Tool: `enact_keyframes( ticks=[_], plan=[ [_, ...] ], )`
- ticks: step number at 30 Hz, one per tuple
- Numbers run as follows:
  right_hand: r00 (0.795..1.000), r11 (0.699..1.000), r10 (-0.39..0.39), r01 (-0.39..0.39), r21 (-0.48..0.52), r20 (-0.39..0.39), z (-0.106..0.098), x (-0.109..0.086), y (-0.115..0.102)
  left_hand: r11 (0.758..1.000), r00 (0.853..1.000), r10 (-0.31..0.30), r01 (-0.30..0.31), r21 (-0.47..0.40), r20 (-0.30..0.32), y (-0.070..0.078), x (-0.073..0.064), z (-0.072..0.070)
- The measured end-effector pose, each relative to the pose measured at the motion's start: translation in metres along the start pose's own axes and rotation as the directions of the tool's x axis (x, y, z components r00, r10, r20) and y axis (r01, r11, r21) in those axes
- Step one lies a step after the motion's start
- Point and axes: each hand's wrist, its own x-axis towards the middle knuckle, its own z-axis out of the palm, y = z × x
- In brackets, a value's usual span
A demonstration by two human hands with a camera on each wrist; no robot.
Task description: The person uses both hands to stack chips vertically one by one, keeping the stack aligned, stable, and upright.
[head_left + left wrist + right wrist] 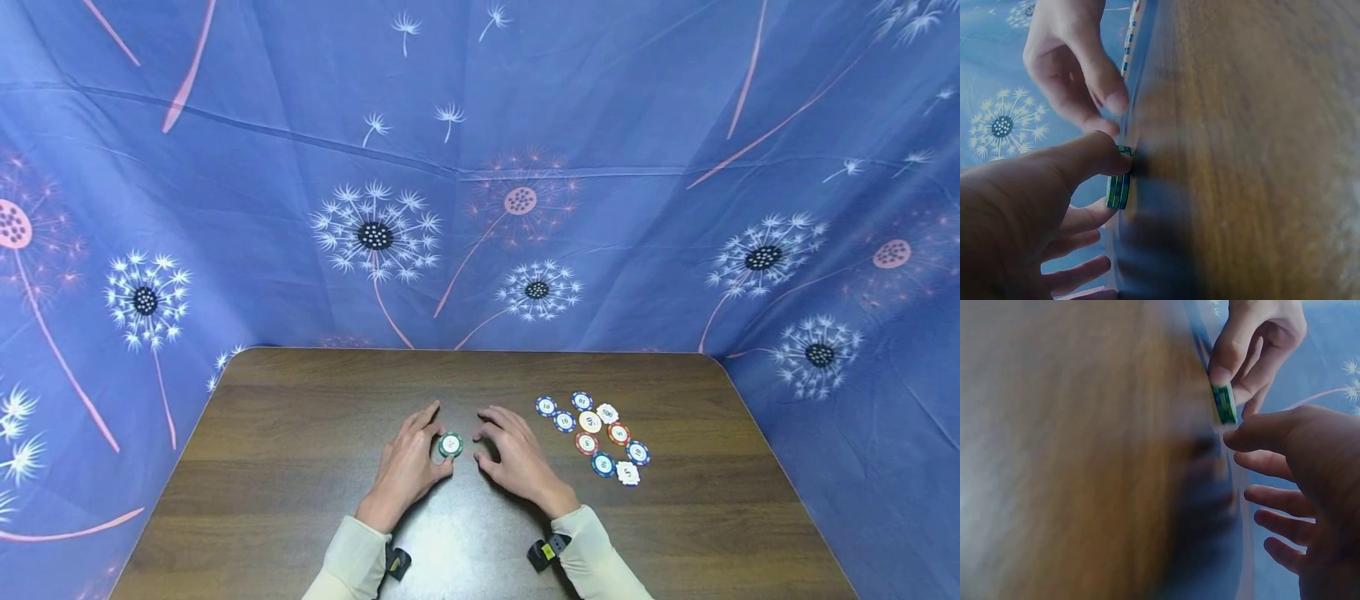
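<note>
Between the thumb and index finger of my left hand is a small stack of green poker chips. In the left wrist view the stacked chips show their green edges, two layers thick, close to the tabletop; the thumb and a finger pinch them from opposite sides. My right hand hovers just right of the chips, its fingers loosely bent and apart with nothing between them. From the right wrist view, its thumb tip comes near the green stack, and a small gap shows in the head view.
Right of my right hand several loose poker chips lie flat on the brown wooden table: blue chips, red chips, a cream chip and white scalloped chips. A blue dandelion-print cloth hangs behind the table.
</note>
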Motion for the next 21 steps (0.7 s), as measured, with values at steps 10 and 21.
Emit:
enact_keyframes(
  ticks=[10,21],
  plan=[
    [0.994,0.998,0.033,-0.039,-0.052,-0.107,-0.019,-0.035,0.015,1.000,1.000,-0.012,0.012,-0.014,0.004,0.000,0.001,0.000],
    [0.966,0.986,0.130,-0.150,-0.075,-0.222,-0.040,-0.082,0.030,0.999,1.000,-0.020,0.021,-0.030,0.010,0.000,0.000,-0.001]
  ],
)
